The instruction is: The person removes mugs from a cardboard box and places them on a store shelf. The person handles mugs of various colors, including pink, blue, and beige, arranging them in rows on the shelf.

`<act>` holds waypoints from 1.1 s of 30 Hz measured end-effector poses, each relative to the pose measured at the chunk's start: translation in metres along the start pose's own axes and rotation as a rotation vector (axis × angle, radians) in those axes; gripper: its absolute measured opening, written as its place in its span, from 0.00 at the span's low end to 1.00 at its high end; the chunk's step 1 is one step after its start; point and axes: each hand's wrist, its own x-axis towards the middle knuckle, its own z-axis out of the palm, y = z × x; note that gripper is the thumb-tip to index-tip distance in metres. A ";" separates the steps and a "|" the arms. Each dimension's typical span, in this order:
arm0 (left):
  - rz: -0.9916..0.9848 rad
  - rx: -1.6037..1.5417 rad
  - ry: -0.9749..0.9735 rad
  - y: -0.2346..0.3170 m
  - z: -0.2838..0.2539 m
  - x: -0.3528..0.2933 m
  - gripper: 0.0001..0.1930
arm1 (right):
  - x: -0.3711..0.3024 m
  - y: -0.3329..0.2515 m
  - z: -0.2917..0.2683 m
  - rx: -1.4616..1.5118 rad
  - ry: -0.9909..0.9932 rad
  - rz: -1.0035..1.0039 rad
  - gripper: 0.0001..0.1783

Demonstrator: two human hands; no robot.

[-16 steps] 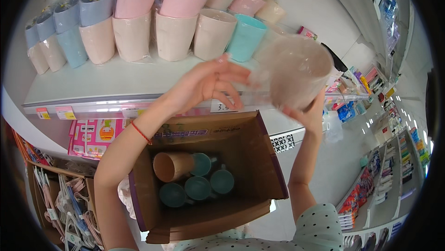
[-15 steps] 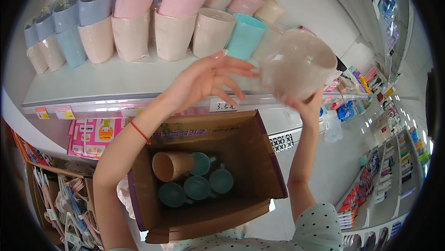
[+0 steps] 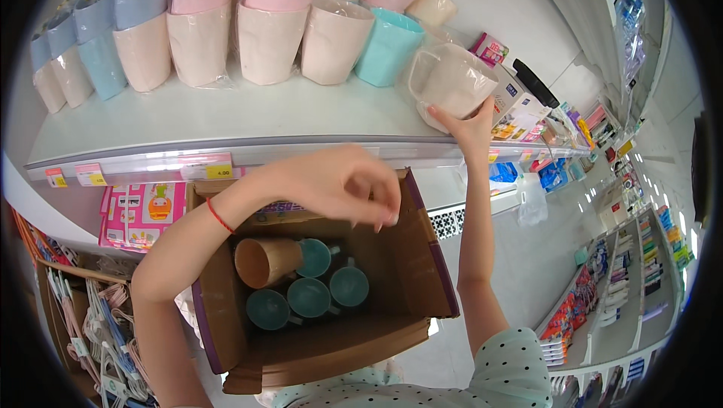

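The right hand (image 3: 471, 125), right of centre toward the top of the frame, grasps a cream mug (image 3: 456, 80) in clear wrap, its thumb on the near side of the base and its fingers around the right; the mug's handle faces left. Whether the mug's base bears on the shelf I cannot tell. The left hand (image 3: 331, 178), in the centre, is released, its fingers loosely bent above a cardboard box (image 3: 327, 363); a red cord (image 3: 220, 215) circles that wrist. Inside the box, at lower centre, four teal mugs (image 3: 309, 297) stand near one another, and a peach-coloured cup (image 3: 267, 262) lies tilted on its side, touching one of them. Across the upper left runs a pale shelf (image 3: 188, 118) with wrapped cups: cream ones below, pink and blue ones stacked on top, and a turquoise cup (image 3: 389, 46) just left of the held mug. Pink packages (image 3: 143, 216) sit beneath the shelf at left. Stocked aisle shelves (image 3: 625, 295) curve down the right edge.
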 end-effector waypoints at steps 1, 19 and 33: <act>-0.058 0.069 -0.091 -0.001 0.003 0.002 0.13 | -0.001 0.000 0.002 -0.069 0.042 0.019 0.56; -0.719 0.570 -1.063 -0.078 0.042 0.005 0.60 | -0.004 0.023 0.003 0.212 -0.113 0.091 0.47; -0.922 0.960 -1.380 -0.121 0.089 0.017 0.33 | -0.003 0.020 -0.003 0.026 -0.136 0.033 0.44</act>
